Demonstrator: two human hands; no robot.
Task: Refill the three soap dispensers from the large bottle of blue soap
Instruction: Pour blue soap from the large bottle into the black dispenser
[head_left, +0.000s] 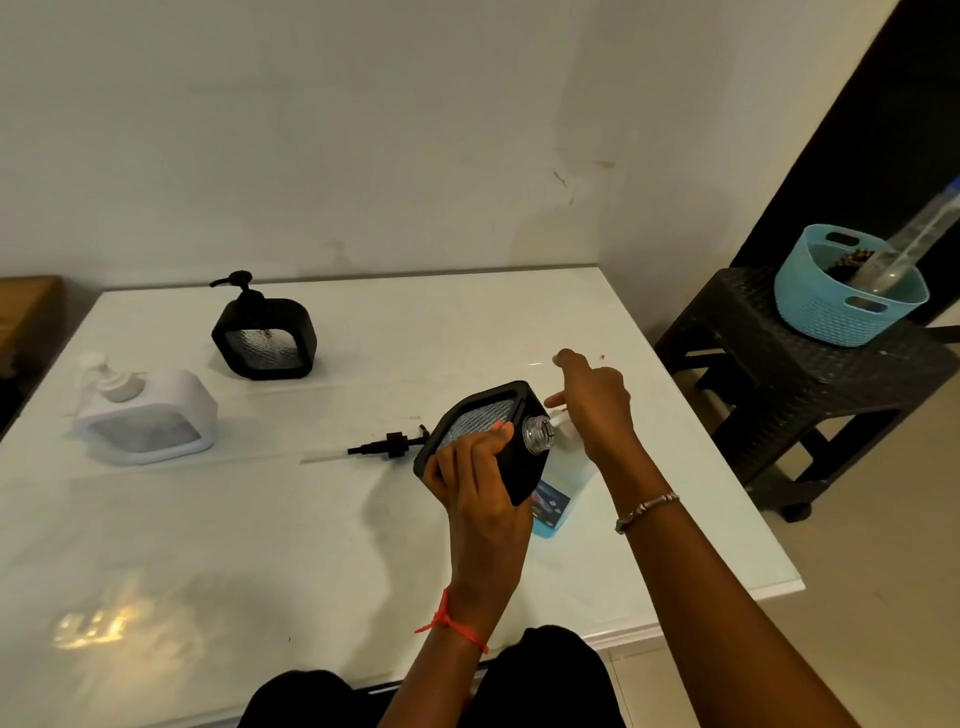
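My left hand grips a black square dispenser, tilted so its open clear neck points right at the white pump nozzle of the large bottle of blue soap. My right hand rests on top of that bottle's pump, fingers curled over it; the bottle stands behind the dispenser and is partly hidden. The dispenser's removed black pump lies on the white table just to the left. A second black dispenser and a white dispenser stand at the left, pumps on.
A dark wicker stool stands right of the table, carrying a teal basket with a clear bottle leaning in it. The wall runs along the table's far edge. My dark-clad knees show below the near edge.
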